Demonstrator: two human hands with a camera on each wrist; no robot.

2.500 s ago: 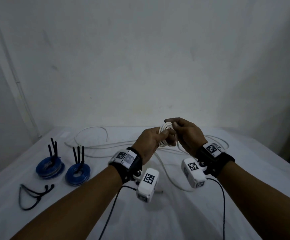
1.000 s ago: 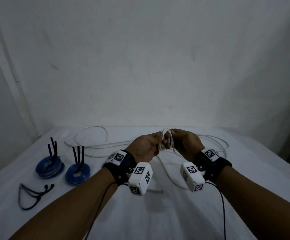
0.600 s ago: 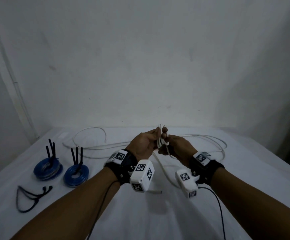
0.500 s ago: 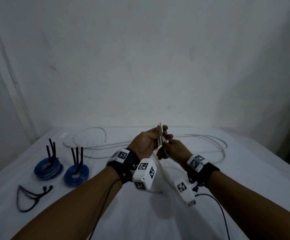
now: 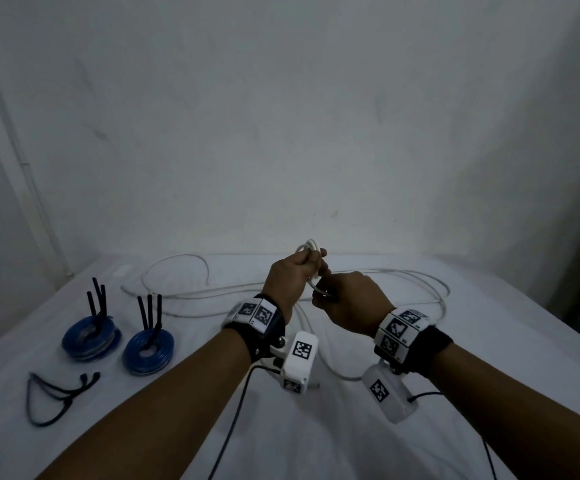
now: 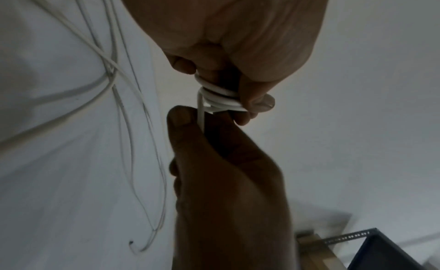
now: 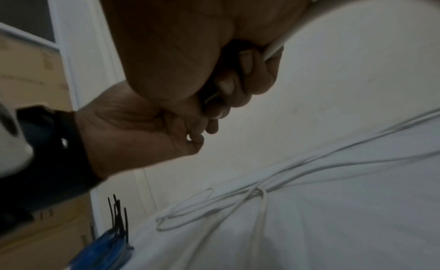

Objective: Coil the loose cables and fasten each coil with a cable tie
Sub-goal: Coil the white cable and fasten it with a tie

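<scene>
A long white cable lies in loose loops across the white table. My left hand holds a small coil of that cable above the table, fingers curled round its turns. My right hand sits just right of and below it and grips the running strand that leads into the coil. Two blue cable coils, each with black ties standing up, lie at the left.
Loose black cable ties lie near the front left edge. A loop of white cable reaches the back left by the wall. A dark shelf frame stands off the table's right side.
Both hands turned the small white coil over between them. My left hand rose slightly with the coil and my right hand dropped lower, sliding along the strand.
</scene>
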